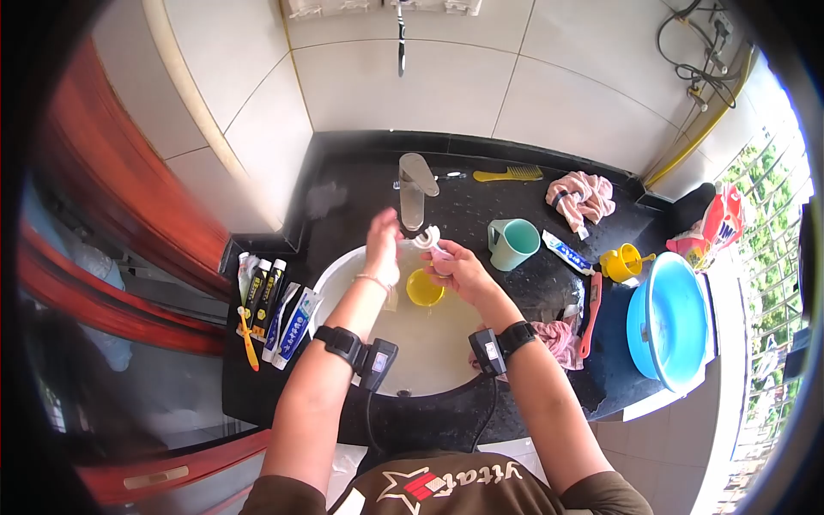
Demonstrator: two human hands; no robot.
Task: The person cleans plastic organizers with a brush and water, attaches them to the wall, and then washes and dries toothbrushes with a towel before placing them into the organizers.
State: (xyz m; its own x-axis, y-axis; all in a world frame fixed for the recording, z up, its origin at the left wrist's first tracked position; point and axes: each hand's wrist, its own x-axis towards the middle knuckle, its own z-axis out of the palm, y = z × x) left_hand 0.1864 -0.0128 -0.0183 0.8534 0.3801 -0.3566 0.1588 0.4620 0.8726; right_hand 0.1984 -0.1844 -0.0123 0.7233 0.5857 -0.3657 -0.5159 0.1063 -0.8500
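Note:
My right hand (459,273) grips the pink handle of a U-shaped toothbrush (427,239), whose white curved head points up and left, close to the faucet's lower end. My left hand (383,249) is held to the left of it, fingers stretched upward and slightly blurred, holding nothing that I can see. Just behind both hands stands the grey faucet (413,206). Below them, in the white sink (403,352), is a yellow cup (425,288). Whether water is running cannot be made out.
Right of the sink are a green mug (514,244), a toothpaste tube (566,252), a small yellow cup (621,263), a red-handled brush (590,316) and a blue basin (668,322). Several toothpaste tubes (296,326) lie left. Behind are a yellow comb (508,174) and a pink cloth (582,197).

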